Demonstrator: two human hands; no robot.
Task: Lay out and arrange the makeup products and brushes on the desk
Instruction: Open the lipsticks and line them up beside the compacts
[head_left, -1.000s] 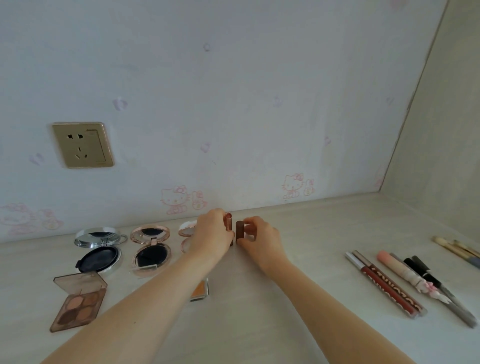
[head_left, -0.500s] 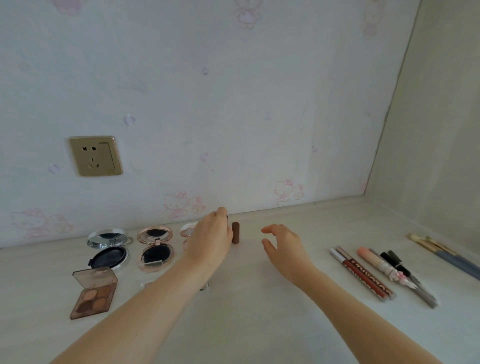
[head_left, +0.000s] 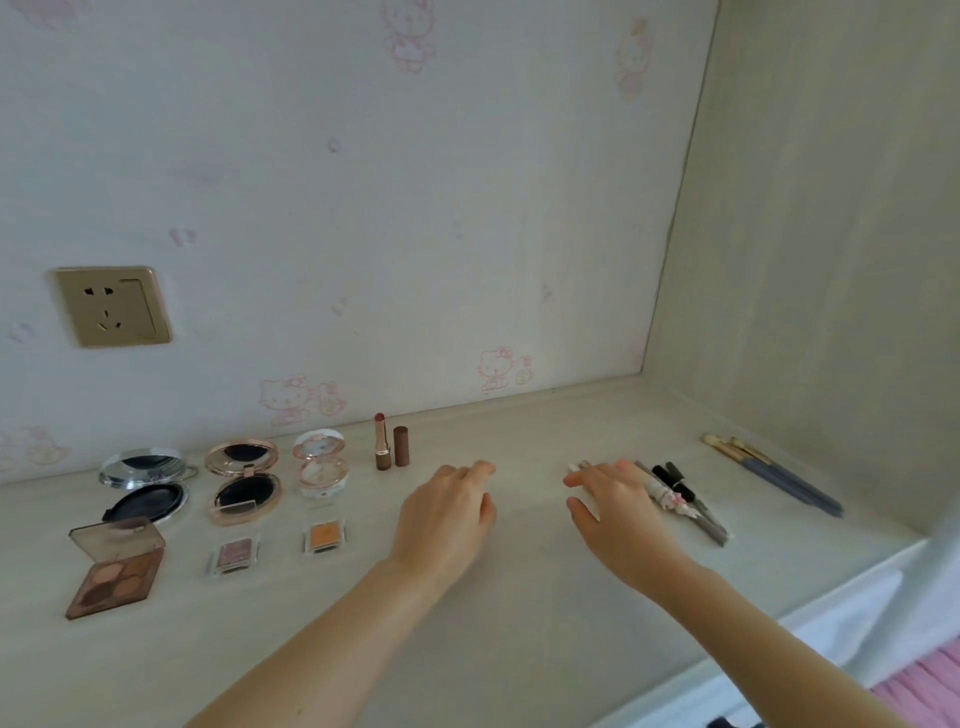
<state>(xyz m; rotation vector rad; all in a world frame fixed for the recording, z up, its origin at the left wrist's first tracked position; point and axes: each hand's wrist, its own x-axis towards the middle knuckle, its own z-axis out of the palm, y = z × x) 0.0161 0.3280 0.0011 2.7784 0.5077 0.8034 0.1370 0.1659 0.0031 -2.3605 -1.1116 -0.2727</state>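
Desk (head_left: 519, 649): carries all. Open compacts (head_left: 244, 483), palette (head_left: 117, 566): displayed in rows, well left of your fingers. Pencils (head_left: 685, 499): bundled beside your right hand (head_left: 618, 512), fingers loosely spread, empty; probably next. Lipstick (head_left: 382, 444), cap (head_left: 401, 446): upright just beyond your left hand (head_left: 447, 519), fingers relaxed, empty.

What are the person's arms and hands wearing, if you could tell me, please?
Nothing visible: the left hand and right hand carry no gloves, rings, watch or bracelet, and no sleeve comes into view before the frame edge.
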